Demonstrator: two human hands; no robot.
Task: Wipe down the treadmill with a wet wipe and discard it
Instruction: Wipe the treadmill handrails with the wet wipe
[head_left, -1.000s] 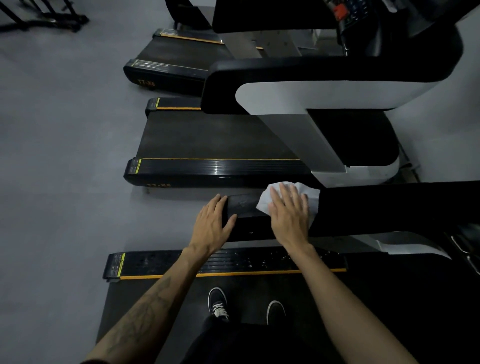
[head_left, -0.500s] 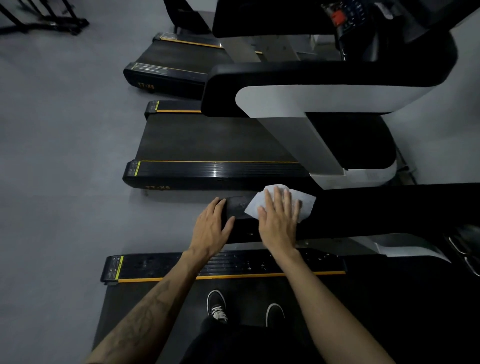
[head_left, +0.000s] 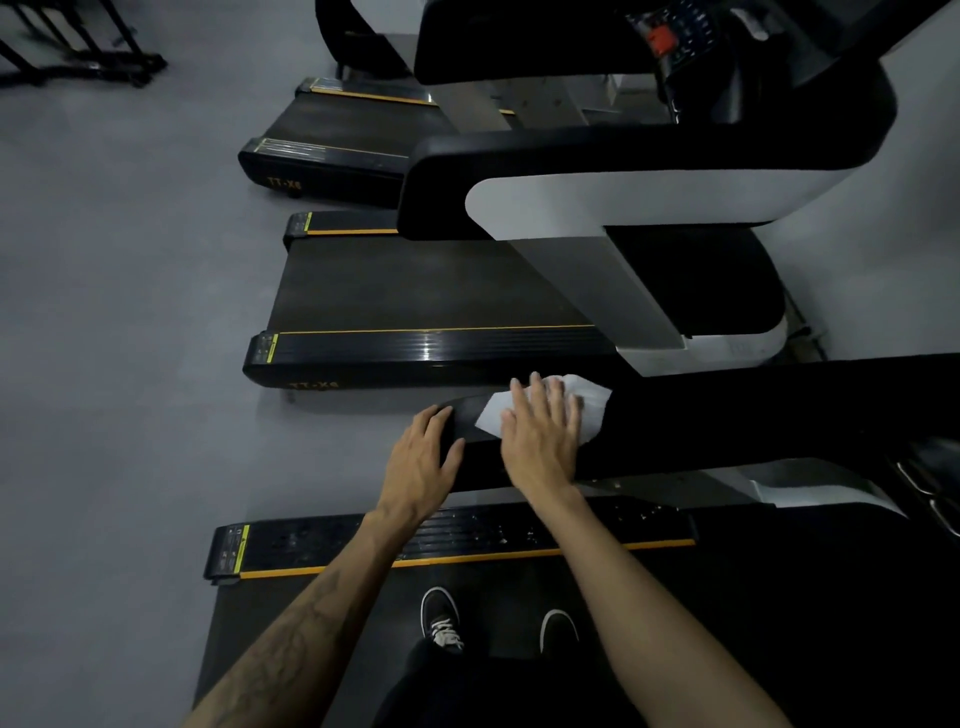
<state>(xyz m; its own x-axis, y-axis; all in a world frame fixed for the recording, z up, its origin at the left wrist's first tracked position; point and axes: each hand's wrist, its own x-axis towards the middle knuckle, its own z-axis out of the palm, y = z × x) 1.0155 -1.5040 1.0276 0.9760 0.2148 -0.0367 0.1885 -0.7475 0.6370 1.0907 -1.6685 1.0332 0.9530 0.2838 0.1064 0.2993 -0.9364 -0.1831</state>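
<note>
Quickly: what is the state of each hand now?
Left hand: open, resting on the end of the handrail.
Right hand: open, fingers flat, pressing the wet wipe on the handrail.

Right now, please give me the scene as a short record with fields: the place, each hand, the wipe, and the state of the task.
place: row of treadmills on a grey floor
person: stands on the nearest treadmill belt
left hand: rests on the rounded end of the black handrail, fingers relaxed
right hand: flat, presses the wet wipe on the handrail
wet wipe: white, spread under the fingers, partly covered
task state: wiping under way, wipe not yet discarded
bin: none in view
</note>
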